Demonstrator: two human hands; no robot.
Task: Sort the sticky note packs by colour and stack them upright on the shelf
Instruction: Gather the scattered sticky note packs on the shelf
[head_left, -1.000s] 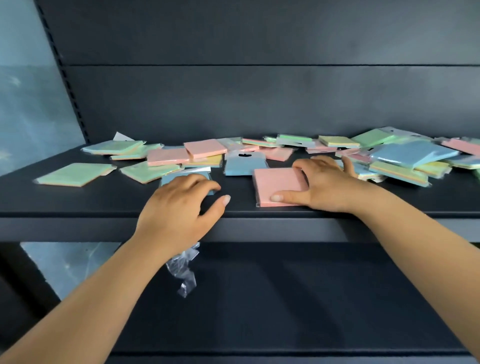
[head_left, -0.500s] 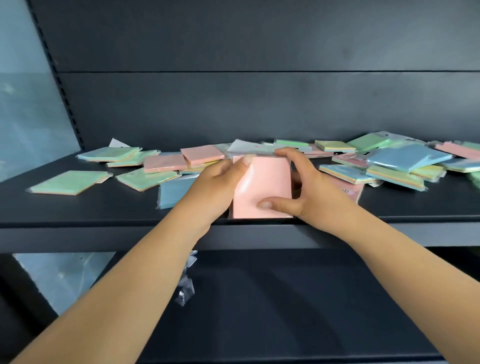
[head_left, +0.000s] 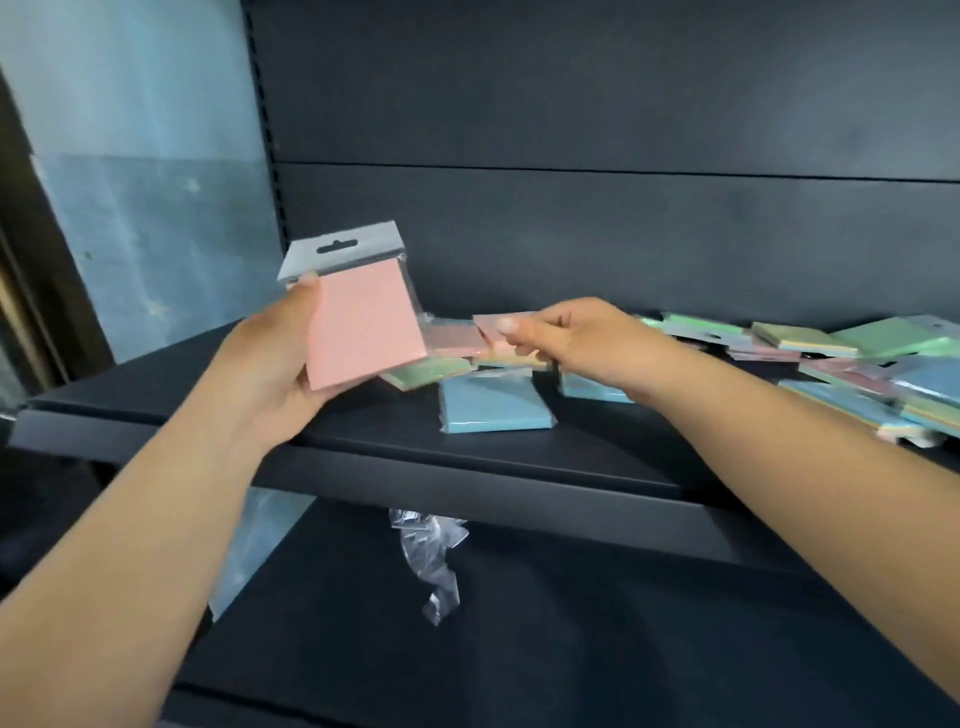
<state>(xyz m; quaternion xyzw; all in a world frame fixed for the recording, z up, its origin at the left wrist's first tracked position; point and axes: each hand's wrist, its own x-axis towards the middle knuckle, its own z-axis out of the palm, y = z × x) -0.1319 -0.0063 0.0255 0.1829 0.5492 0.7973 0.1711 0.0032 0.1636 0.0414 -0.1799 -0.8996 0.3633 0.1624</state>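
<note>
Head view: left hand (head_left: 270, 364) grips pink pack (head_left: 363, 322) upright near shelf (head_left: 467, 447) left end, right hand (head_left: 576, 338) fingers pinching 2nd pink pack (head_left: 501, 325) just beside it.

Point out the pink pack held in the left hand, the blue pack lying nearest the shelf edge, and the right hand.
pink pack (head_left: 363, 327), head view, middle of its pink face.
blue pack (head_left: 493, 405), head view, centre of its top.
right hand (head_left: 576, 338), head view, back of the hand.

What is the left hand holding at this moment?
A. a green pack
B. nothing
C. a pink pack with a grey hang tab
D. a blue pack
C: the left hand grips a pink pack raised above the shelf, its grey hang tab on top.
</note>
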